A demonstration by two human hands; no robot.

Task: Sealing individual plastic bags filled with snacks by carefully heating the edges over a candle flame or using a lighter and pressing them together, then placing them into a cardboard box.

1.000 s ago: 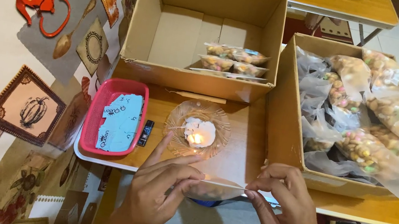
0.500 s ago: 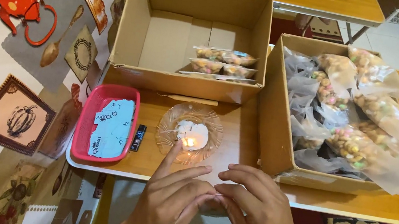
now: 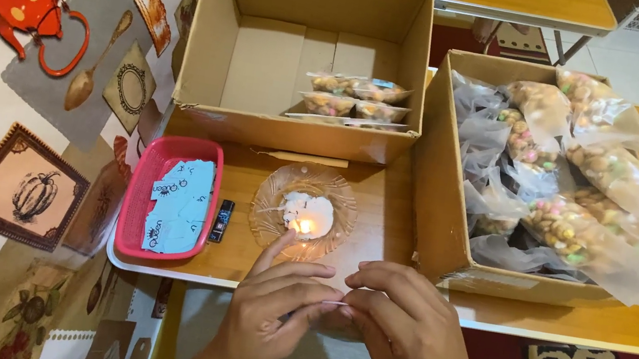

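My left hand (image 3: pixel 275 308) and my right hand (image 3: pixel 407 328) meet at the table's near edge, fingertips pinching the top of a clear plastic bag (image 3: pixel 332 318) that is mostly hidden under them. Its contents cannot be made out. Just beyond my left index finger burns a small candle (image 3: pixel 305 220) in a clear glass dish (image 3: pixel 270 197). The left cardboard box (image 3: pixel 213 45) holds a few sealed snack packets (image 3: pixel 353 98). The right cardboard box (image 3: pixel 436 188) is filled with several unsealed bags of colourful snacks (image 3: pixel 580 185).
A red plastic tray (image 3: pixel 137 203) with blue paper slips lies left of the dish, a small black lighter (image 3: pixel 221 221) beside it. A thin wooden stick (image 3: pixel 302 157) rests in front of the left box. A patterned cloth (image 3: pixel 8 116) covers the left side.
My hands were apart stretching the bag's top edge; they have come together near the table edge, closing over the bag. The view has shifted slightly downward.
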